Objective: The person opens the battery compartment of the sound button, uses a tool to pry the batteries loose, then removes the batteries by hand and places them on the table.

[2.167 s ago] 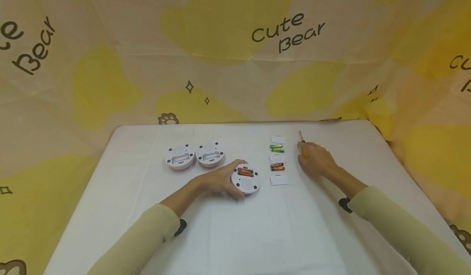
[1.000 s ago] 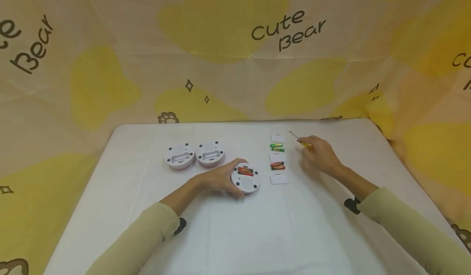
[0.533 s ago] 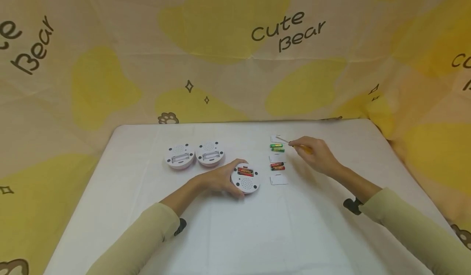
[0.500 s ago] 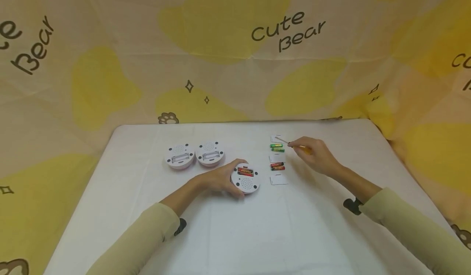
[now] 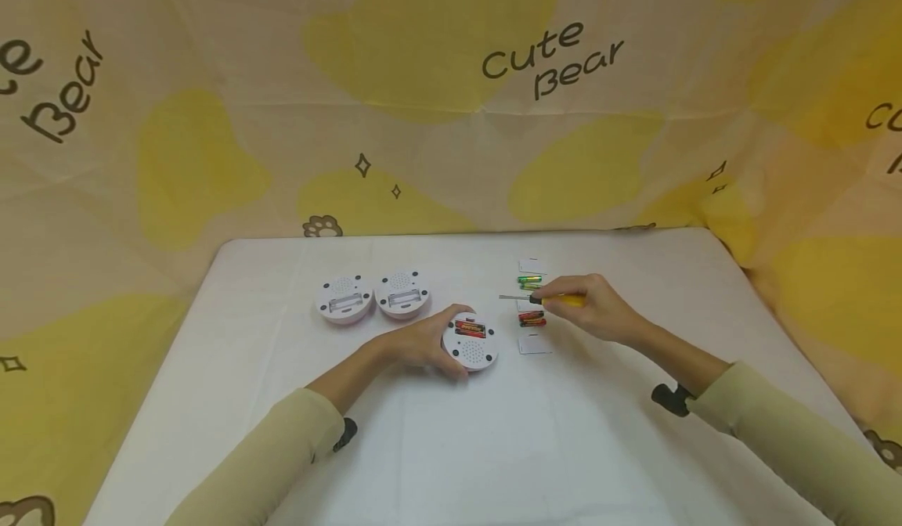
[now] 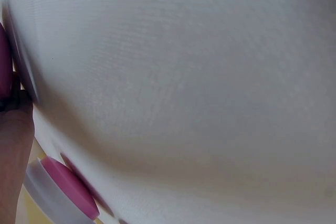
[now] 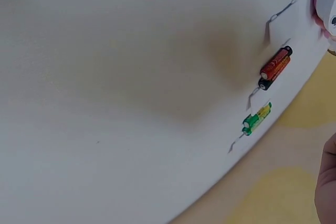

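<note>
My left hand (image 5: pixel 423 341) grips the edge of a round white device (image 5: pixel 474 354), which lies with its underside up. Two red batteries (image 5: pixel 470 329) sit in its open compartment. In the left wrist view the hand (image 6: pixel 14 145) is at the left edge, beside a pink part (image 6: pixel 4 66) of the device. My right hand (image 5: pixel 602 311) pinches a screwdriver (image 5: pixel 572 300) with a yellow handle, its thin shaft pointing left toward the device. The screwdriver is over the row of batteries and covers. Only part of the right hand (image 7: pixel 326 187) shows in the right wrist view.
Two more round devices (image 5: pixel 343 300) (image 5: pixel 402 293) with bare battery compartments stand at the back left. On the white table (image 5: pixel 451 448), green batteries (image 5: pixel 529 279), red batteries (image 5: pixel 532 319) and white battery covers (image 5: pixel 532 265) (image 5: pixel 535 344) form a column. A patterned cloth (image 5: pixel 423 80) hangs behind.
My right hand has carried the screwdriver left and nearer, from right of the column to over it, and its tip has swung round from pointing away to pointing left. The left hand stays put.
</note>
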A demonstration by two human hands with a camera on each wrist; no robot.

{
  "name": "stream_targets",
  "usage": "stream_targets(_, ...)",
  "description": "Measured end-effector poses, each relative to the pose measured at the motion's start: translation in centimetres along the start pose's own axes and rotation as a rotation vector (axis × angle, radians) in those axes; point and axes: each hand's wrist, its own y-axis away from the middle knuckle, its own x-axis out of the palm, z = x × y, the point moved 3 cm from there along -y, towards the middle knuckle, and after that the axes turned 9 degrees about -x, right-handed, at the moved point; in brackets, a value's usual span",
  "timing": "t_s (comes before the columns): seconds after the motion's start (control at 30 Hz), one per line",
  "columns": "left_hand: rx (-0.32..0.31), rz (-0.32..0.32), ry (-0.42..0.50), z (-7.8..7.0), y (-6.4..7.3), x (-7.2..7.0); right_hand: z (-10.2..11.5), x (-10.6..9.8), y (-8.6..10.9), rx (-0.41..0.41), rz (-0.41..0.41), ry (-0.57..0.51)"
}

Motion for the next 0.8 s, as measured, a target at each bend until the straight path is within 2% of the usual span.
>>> stream_targets(0.2,-0.001,-0.002,0.006,0.0,0.0,0.0,0.4,0.4,-0.4,-0.011,0.094,-0.058)
stream_targets(0.4,0.004,-0.003,0.003,0.1,-0.1,0.0,0.6,1.2,-0.5,-0.048,0.174,-0.065)
stream_targets(0.8,0.003,0.001,0.008,0.1,0.0,0.0,0.5,2.4,-0.8,-0.06,0.217,-0.061)
